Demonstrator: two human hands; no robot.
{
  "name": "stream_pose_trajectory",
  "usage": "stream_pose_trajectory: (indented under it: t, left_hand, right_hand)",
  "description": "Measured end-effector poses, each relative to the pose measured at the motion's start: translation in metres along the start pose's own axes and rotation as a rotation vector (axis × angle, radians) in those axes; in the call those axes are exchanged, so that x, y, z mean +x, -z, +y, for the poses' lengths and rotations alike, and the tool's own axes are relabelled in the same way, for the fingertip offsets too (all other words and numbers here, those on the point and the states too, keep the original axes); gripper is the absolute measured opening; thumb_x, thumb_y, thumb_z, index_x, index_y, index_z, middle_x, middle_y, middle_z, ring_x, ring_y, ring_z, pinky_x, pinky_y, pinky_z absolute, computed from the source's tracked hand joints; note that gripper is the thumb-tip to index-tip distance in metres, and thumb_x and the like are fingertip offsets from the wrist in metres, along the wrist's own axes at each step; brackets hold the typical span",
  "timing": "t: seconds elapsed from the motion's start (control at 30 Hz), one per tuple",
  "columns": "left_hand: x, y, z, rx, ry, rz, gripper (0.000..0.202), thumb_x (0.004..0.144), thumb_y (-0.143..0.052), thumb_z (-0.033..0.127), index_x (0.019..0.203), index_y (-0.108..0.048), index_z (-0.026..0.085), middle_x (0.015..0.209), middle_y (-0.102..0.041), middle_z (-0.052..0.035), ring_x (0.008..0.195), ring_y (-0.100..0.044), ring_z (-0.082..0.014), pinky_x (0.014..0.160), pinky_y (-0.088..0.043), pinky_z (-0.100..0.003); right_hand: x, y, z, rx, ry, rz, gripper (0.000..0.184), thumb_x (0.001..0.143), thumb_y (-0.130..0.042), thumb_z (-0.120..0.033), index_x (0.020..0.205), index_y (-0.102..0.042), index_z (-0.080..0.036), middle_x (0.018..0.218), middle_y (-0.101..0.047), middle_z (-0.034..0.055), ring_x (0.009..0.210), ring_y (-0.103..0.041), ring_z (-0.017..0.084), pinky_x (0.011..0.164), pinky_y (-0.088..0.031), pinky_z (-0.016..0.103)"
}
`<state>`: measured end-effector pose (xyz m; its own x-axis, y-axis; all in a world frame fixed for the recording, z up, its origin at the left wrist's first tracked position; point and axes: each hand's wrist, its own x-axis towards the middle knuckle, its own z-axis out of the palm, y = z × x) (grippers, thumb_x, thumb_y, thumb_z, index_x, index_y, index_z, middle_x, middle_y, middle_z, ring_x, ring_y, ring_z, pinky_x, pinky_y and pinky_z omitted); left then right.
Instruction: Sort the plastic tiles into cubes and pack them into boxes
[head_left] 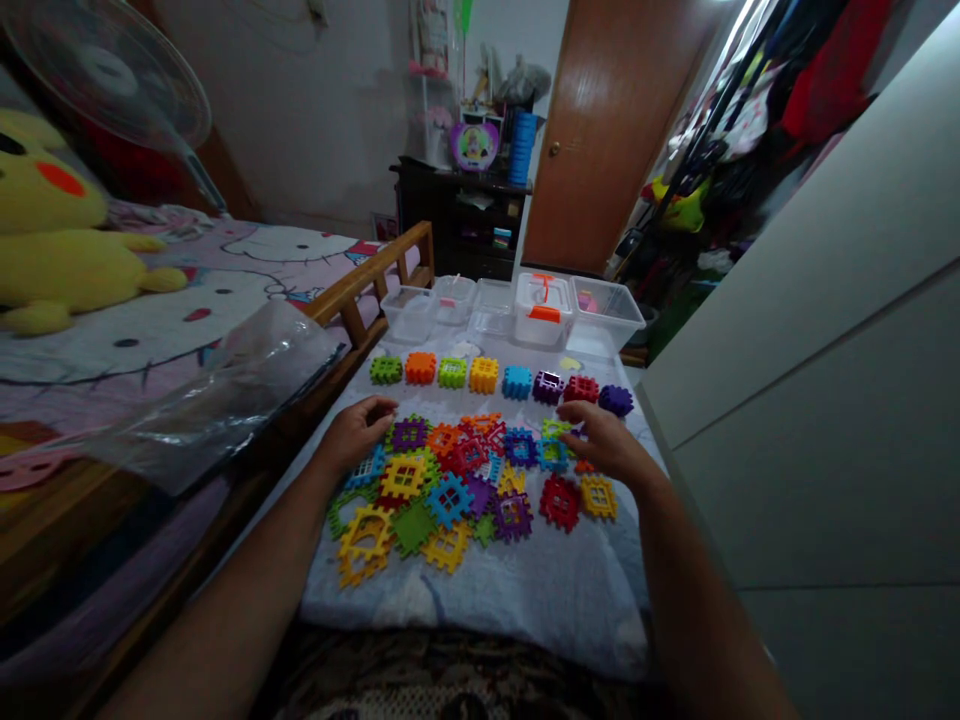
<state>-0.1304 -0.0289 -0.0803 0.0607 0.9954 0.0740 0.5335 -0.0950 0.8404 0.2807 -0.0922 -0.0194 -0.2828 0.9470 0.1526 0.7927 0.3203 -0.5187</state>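
A heap of flat plastic interlocking building tiles in many colours lies on the cloth-covered table, among them a yellow window tile (403, 477), a blue tile (450, 499) and a solid green tile (414, 527). My left hand (360, 432) is at the heap's upper left edge, beside a purple tile (410, 433), its thumb and fingers apart. Over the upper right edge reaches my right hand (606, 440), fingers spread near a light blue tile (553, 454). Neither hand visibly holds a tile; contact is unclear. A red tile (560, 502) and a yellow tile (598, 497) lie at the right.
Behind the heap runs a row of stacked tiles sorted by colour, such as the orange stack (421, 368) and the purple stack (548, 386). Clear plastic boxes (411, 313) and a lidded box (543, 310) stand beyond. A wooden bed rail (367, 275) borders the left, white cabinets (810, 350) the right.
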Motion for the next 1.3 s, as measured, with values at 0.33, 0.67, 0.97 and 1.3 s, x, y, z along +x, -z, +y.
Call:
stream_pose_trajectory:
  t: [0.33,0.67,0.97,1.3]
  left_hand:
    - [-0.001,-0.001,0.002,0.005,-0.01,0.013,0.044,0.071,-0.061,0.051,0.098,-0.069,0.018,0.089,-0.073,-0.0062,0.087,-0.068,-0.0243,0.084,-0.053,-0.036]
    - [0.001,-0.002,-0.003,-0.002,-0.009,-0.013,0.044,0.072,-0.062,0.052,0.099,-0.069,0.018,0.092,-0.074,-0.0065,0.088,-0.068,-0.0245,0.085,-0.053,-0.037]
    - [-0.005,0.007,0.036,0.166,-0.12,-0.18,0.044,0.07,-0.063,0.055,0.097,-0.073,0.022,0.109,-0.071,-0.0096,0.104,-0.064,-0.0303,0.094,-0.049,-0.039]
    - [-0.008,0.002,0.046,0.29,-0.197,-0.299,0.04,0.067,-0.067,0.042,0.101,-0.073,0.022,0.107,-0.072,-0.0102,0.102,-0.066,-0.0321,0.095,-0.048,-0.041]
  right_hand:
    - [0.004,-0.053,-0.029,-0.116,0.12,-0.101,0.049,0.075,-0.074,-0.02,0.123,-0.061,-0.021,0.121,-0.064,0.0099,0.113,-0.052,0.029,0.099,-0.042,0.047]
    - [0.004,-0.063,-0.02,0.021,0.084,0.09,0.046,0.081,-0.07,-0.026,0.125,-0.057,-0.023,0.119,-0.059,0.0098,0.109,-0.058,0.027,0.096,-0.047,0.044]
    - [0.002,-0.066,-0.013,-0.079,0.062,0.094,0.052,0.079,-0.074,-0.033,0.127,-0.059,-0.02,0.122,-0.062,0.0133,0.115,-0.055,0.032,0.101,-0.043,0.051]
    - [0.001,-0.067,-0.011,-0.064,0.042,0.099,0.055,0.077,-0.07,-0.027,0.13,-0.057,-0.02,0.12,-0.066,0.0127,0.11,-0.058,0.03,0.099,-0.044,0.05]
